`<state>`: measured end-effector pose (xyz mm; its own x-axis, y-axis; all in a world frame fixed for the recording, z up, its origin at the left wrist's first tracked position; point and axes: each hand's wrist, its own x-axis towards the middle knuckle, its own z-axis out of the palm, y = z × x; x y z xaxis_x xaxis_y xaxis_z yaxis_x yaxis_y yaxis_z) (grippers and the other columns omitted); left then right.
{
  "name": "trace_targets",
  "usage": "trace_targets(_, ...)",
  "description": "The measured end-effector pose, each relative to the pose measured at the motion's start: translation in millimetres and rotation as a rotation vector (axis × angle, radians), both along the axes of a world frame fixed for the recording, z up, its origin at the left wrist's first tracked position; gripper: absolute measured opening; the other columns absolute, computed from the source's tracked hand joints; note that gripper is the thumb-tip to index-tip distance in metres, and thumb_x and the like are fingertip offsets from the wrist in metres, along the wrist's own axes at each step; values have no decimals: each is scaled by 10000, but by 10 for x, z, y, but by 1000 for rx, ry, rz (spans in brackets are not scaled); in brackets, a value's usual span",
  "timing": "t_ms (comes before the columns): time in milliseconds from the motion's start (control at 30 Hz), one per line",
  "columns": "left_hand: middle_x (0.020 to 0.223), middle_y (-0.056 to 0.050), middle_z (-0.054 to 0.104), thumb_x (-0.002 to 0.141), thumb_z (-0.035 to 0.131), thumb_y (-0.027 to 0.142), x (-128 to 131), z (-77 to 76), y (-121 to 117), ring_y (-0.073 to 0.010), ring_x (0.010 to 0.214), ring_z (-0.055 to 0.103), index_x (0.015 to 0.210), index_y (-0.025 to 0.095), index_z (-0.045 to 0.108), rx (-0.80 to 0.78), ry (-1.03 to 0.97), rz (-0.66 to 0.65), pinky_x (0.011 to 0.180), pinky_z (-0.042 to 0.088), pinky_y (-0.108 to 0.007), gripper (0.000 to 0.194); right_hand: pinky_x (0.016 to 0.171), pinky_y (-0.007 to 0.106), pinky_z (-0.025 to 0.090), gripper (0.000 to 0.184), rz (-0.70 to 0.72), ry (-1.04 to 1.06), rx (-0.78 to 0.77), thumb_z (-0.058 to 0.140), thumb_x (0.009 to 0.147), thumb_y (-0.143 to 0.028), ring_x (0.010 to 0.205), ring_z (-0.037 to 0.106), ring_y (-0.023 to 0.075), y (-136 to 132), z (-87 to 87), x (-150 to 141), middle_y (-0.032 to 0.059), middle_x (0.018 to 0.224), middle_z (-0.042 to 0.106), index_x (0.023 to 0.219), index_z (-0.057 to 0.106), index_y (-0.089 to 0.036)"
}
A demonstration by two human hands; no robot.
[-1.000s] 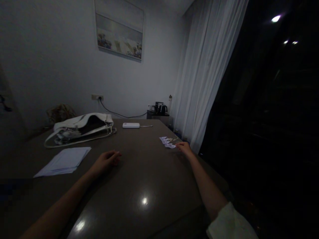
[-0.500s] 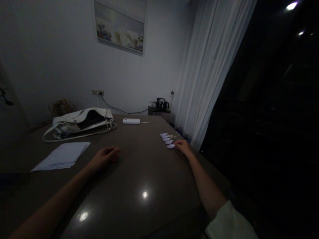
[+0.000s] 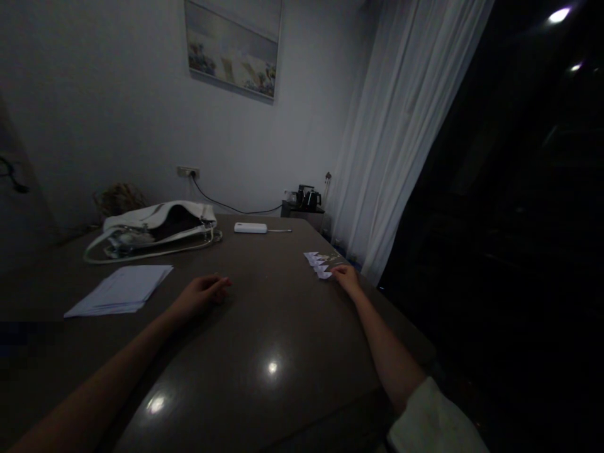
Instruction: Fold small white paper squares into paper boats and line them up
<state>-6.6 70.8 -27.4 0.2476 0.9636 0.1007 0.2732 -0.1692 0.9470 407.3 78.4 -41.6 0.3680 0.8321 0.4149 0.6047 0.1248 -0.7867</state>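
My left hand [image 3: 202, 294] rests on the brown tabletop with its fingers curled together and nothing visible in them. A stack of white paper sheets [image 3: 125, 288] lies to its left, apart from the hand. On the right side of the table, my right hand [image 3: 346, 277] pinches the edge of the nearest small folded white paper piece [image 3: 323, 274]. Several such pieces sit in a short overlapping row running away from me. Just beyond my right fingers are small pale bits [image 3: 331, 257], too small to make out.
A white handbag [image 3: 158, 229] with its strap lies at the back left. A white power bank [image 3: 250, 228] with a short cable sits near the far edge. Behind the table a black kettle [image 3: 311, 200] stands on a low cabinet. A pale curtain [image 3: 391, 138] hangs at the right.
My right hand has shifted the nearest paper piece slightly; it stood a little apart half a second ago and now sits closer to the row. My left hand stays in place.
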Motion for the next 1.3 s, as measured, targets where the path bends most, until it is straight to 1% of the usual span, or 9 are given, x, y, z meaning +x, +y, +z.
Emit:
trace_targets(300,605,-16,580,626,598,527,40,66,-63,-139,541,536,806,125,626,-20,-5,11,528,421,-238,442,586,268,450,178,-30,-17,39,552,618,-262,625,620,183,36,-71,1,54,661,686,664,669,-135)
trace_targets(433,611,-18,589,628,599,530,27,46,-44,-141,547,539,808,129,630,13,4,0,536,418,-237,441,611,278,459,174,-43,-26,35,553,624,-257,642,625,186,55,-95,20,52,668,689,670,669,-137)
trace_targets(567,641,-29,602,633,595,541,7,9,-9,-149,574,552,827,126,624,1,6,-4,572,436,-251,460,594,274,458,182,-60,-31,36,557,626,-264,622,623,186,52,-99,25,59,658,686,672,671,-129)
trace_targets(700,644,-31,599,640,582,552,6,3,2,-152,570,551,842,124,617,7,16,-15,563,435,-255,474,602,277,461,172,-73,-37,42,560,619,-263,637,625,191,42,-86,28,58,662,686,660,669,-137)
trace_targets(867,636,-17,578,639,557,584,44,80,-75,-144,563,539,835,122,599,4,49,-6,553,428,-251,504,607,280,462,185,-87,-44,51,556,623,-282,639,622,195,39,-68,33,60,672,686,657,665,-137)
trace_targets(967,625,-13,568,634,548,594,56,105,-102,-140,553,527,831,117,594,7,60,-7,538,419,-245,518,582,277,458,195,-106,-45,59,550,630,-305,613,613,195,24,-44,24,48,624,673,651,662,-146)
trace_targets(1133,639,-15,575,661,538,583,35,45,-53,-137,564,537,835,126,605,36,63,-17,547,421,-242,493,563,277,446,206,-150,-39,66,538,628,-337,577,595,195,-37,25,-7,36,550,643,591,638,-161)
trace_targets(1233,649,-16,570,702,520,556,32,22,-50,-125,564,534,852,116,603,59,59,-32,562,425,-236,473,557,281,436,229,-151,-20,60,525,629,-357,560,582,191,-94,68,-33,45,555,640,601,633,-157)
trace_targets(1300,632,-13,554,716,511,533,36,25,-72,-120,551,525,843,105,597,68,65,-30,538,417,-227,454,547,286,427,248,-134,1,48,513,630,-364,547,573,191,-118,82,-34,60,571,641,624,632,-146)
